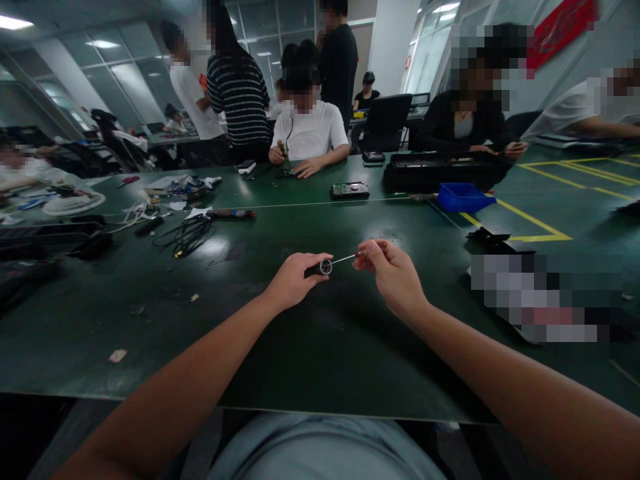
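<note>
Over the dark green table [310,347] my left hand [293,280] is closed around a small dark cylinder with a round silver end [325,267]. My right hand [393,273] is pinched on the far end of a thin silver wire or rod [344,259] that runs from the cylinder's end to my fingertips. Both hands hover a little above the tabletop, close together, with the thin piece spanning the gap between them.
A blue tray [464,197] and a long black case [440,171] lie at the back right. A circuit board [350,191], black cables [185,235] and scattered tools lie further back and left. Several people sit and stand across the table. Yellow tape lines [530,217] mark the right side.
</note>
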Demonstrator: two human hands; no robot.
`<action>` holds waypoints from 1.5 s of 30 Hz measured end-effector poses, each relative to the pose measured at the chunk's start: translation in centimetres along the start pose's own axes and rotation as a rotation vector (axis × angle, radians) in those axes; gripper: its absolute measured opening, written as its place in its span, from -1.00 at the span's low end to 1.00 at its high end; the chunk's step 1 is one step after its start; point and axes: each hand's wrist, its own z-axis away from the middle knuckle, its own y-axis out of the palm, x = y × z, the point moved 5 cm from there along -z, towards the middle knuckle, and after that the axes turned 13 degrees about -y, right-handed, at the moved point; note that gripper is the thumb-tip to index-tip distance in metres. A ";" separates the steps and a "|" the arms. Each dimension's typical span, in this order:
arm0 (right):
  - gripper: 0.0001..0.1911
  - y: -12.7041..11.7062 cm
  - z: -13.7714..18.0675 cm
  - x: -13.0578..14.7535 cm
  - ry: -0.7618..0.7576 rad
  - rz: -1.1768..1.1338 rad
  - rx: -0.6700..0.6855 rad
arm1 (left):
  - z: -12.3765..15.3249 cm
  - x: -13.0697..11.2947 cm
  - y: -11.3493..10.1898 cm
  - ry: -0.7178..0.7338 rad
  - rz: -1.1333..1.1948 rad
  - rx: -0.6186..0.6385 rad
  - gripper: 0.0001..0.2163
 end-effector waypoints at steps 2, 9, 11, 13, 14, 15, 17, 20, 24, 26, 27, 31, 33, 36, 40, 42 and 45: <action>-0.74 -0.2 -0.2 -1.1 0.114 -0.112 -0.065 | 0.0 -0.3 0.1 0.043 -0.019 0.035 -0.62; -0.72 -0.5 -0.6 -1.6 0.160 -0.130 -0.118 | -0.4 -0.1 0.5 0.036 -0.109 0.085 -0.62; -0.71 -0.4 -0.5 -0.8 0.068 -0.053 -0.085 | -0.4 0.0 0.4 0.025 -0.106 0.077 -0.62; -0.70 -0.2 -0.3 -0.3 0.013 0.001 -0.033 | -0.3 -0.1 0.3 0.018 -0.102 0.065 -0.60; -0.70 -0.2 -0.2 -0.1 -0.007 0.024 -0.016 | -0.3 -0.1 0.3 0.014 -0.099 0.064 -0.60; -0.71 -0.2 -0.2 0.0 -0.025 0.044 -0.009 | -0.3 -0.1 0.2 0.008 -0.095 0.066 -0.60; -0.72 -0.2 -0.2 0.1 -0.056 0.069 -0.011 | -0.2 -0.1 0.2 -0.017 -0.084 0.066 -0.61; -0.74 -0.3 -0.2 0.1 -0.083 0.086 -0.010 | -0.2 0.1 0.1 -0.050 -0.064 0.053 -0.60; -0.76 -0.1 -0.2 0.5 -0.115 0.132 0.014 | -0.1 0.2 0.2 -0.027 -0.065 0.043 -0.60; -0.77 -0.1 -0.1 0.8 -0.136 0.164 0.033 | -0.1 0.1 0.2 -0.017 -0.071 0.038 -0.60; -0.77 0.0 0.0 1.0 -0.144 0.180 0.045 | -0.1 0.1 0.2 -0.015 -0.074 0.036 -0.60; -0.74 0.0 0.1 1.8 -0.170 0.283 0.117 | -0.1 0.2 0.3 -0.014 -0.085 0.035 -0.61; -0.70 -0.1 0.2 2.3 -0.198 0.396 0.159 | 0.0 0.3 0.3 -0.015 -0.089 0.038 -0.61; -0.72 -0.1 0.4 3.0 -0.257 0.470 0.190 | 0.0 0.3 0.3 -0.013 -0.090 0.039 -0.60; -0.83 0.3 0.7 3.5 -0.320 0.434 0.212 | 0.0 0.5 0.1 -0.022 -0.066 0.010 -0.61; -0.85 0.5 0.8 3.5 -0.326 0.446 0.242 | 0.0 0.5 0.1 -0.025 -0.056 0.004 -0.61; -0.83 0.6 0.9 3.4 -0.295 0.472 0.267 | 0.0 0.4 0.1 -0.017 -0.063 0.022 -0.62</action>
